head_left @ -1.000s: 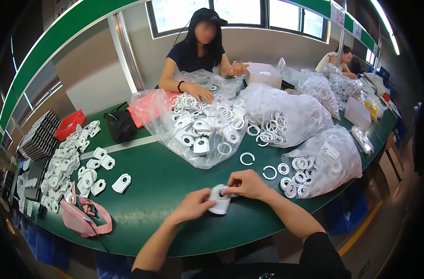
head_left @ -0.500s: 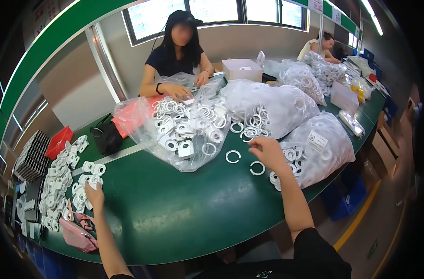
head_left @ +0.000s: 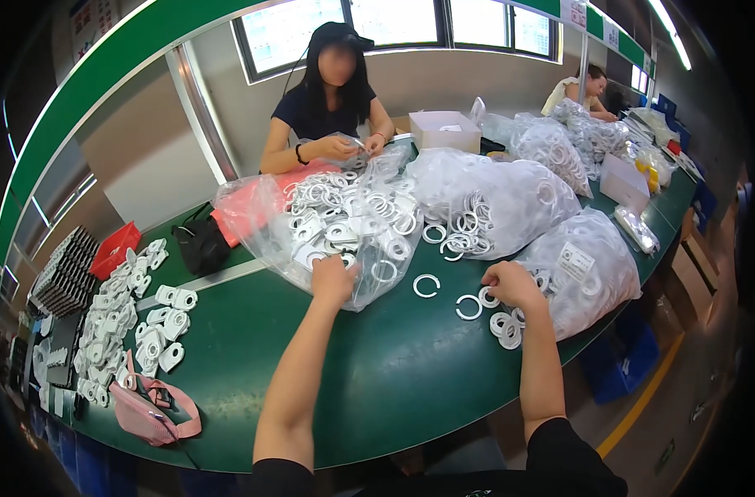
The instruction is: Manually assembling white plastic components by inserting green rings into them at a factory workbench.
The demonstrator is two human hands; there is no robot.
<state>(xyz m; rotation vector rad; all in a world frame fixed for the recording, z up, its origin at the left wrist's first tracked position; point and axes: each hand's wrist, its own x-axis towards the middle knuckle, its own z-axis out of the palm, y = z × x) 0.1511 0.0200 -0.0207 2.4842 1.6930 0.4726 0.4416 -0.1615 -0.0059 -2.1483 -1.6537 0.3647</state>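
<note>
My left hand [head_left: 334,282] reaches the near edge of an open clear plastic bag [head_left: 352,296] heaped with white plastic parts. Its fingers are closed on a white plate with a round hole [head_left: 306,255]; the grip is partly hidden by the hand. At the right, my right hand [head_left: 516,286] pinches a white plastic ring [head_left: 488,297] beside a tied-looking bulging bag [head_left: 588,248]. Two split white rings, one split ring [head_left: 426,287] farther off and another split ring [head_left: 468,308] nearer, lie on the green table [head_left: 377,373]. Several flat white rings [head_left: 506,330] are piled below my right hand.
White plates [head_left: 164,327] lie in loose piles at the left, near a pink pouch [head_left: 149,414], a red bin [head_left: 115,250] and a black bag [head_left: 202,244]. Across the table a co-worker [head_left: 332,108] handles a part. More filled bags [head_left: 510,199] and a white box [head_left: 445,131] stand behind.
My left hand has moved from the left-hand pile of plates to the open bag. My right hand has shifted right and nearer, onto a ring. The co-worker's hands have lifted from the heap.
</note>
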